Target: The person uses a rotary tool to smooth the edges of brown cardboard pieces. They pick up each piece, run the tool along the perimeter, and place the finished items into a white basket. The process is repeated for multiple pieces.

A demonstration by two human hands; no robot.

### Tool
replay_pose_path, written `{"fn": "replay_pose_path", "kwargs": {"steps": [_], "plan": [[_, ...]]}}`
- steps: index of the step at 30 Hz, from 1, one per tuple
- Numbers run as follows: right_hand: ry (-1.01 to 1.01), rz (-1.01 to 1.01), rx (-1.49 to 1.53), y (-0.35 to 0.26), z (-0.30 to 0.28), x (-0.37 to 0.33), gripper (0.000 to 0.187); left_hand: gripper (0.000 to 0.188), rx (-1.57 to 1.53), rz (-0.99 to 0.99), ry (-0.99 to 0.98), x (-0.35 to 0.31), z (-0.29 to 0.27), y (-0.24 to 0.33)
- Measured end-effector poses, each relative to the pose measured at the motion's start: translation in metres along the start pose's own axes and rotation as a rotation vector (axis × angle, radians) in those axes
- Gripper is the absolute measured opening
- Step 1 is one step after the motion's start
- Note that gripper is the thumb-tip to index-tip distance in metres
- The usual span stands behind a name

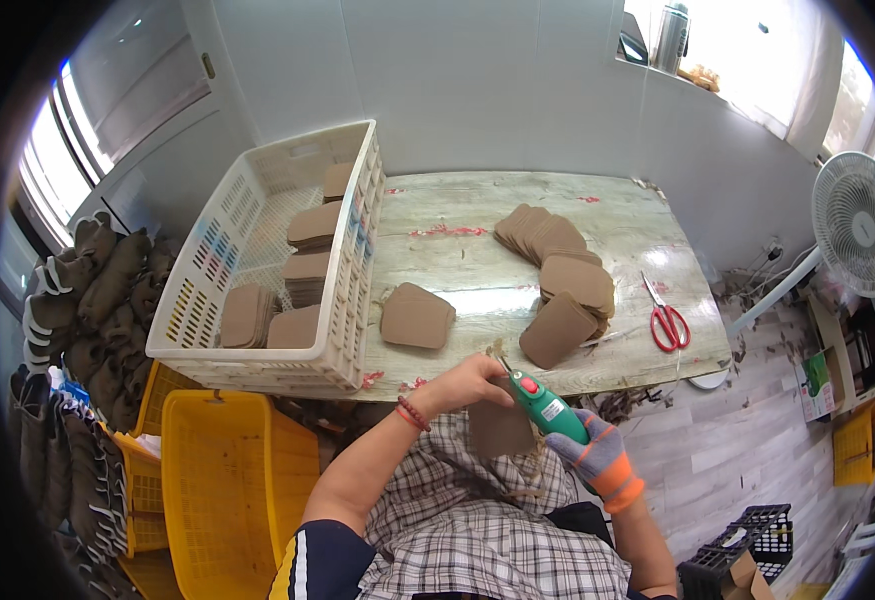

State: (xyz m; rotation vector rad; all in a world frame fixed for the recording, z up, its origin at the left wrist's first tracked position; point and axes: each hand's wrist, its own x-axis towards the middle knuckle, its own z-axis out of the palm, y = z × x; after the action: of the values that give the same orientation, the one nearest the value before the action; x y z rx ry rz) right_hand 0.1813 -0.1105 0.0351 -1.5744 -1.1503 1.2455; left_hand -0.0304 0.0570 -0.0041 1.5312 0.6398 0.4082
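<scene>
Head view, right hand (pixel 602 457) gripping green tool (pixel 537 401), illegible white label (pixel 552 411)

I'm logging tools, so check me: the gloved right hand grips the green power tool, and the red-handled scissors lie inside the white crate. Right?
No: in the head view, the scissors lie on the table, not inside the crate. The gloved right hand grips the green power tool.

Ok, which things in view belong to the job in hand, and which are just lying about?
Seem part of the job:
green power tool, in the gloved right hand
brown piece, in the left hand
brown stacks on the table
white crate holding more stacks

Apparently just lying about:
red-handled scissors
white fan
silvery flask
</scene>
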Motion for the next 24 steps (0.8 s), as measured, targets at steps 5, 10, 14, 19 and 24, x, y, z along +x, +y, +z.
{"fn": "replay_pose_path", "kwargs": {"steps": [5,10,14,19,24], "plan": [[0.119,0.015,0.06,0.01,-0.014,-0.006,0.044,0.028,-0.366,0.101,0.546,-0.021,-0.089,-0.012],[0.241,0.058,0.084,0.027,-0.029,-0.013,0.037,0.054,1.086,0.18,1.058,0.0,-0.082,-0.027],[0.288,0.089,0.056,0.036,-0.029,-0.018,0.038,0.063,1.043,0.383,0.86,0.041,0.008,-0.027],[0.335,0.115,0.089,0.059,-0.031,-0.02,0.041,0.058,0.915,0.318,0.918,0.091,0.055,-0.05],[0.345,0.075,0.117,0.058,-0.03,-0.02,0.042,0.029,0.201,0.395,0.819,0.102,0.059,-0.07]]}}
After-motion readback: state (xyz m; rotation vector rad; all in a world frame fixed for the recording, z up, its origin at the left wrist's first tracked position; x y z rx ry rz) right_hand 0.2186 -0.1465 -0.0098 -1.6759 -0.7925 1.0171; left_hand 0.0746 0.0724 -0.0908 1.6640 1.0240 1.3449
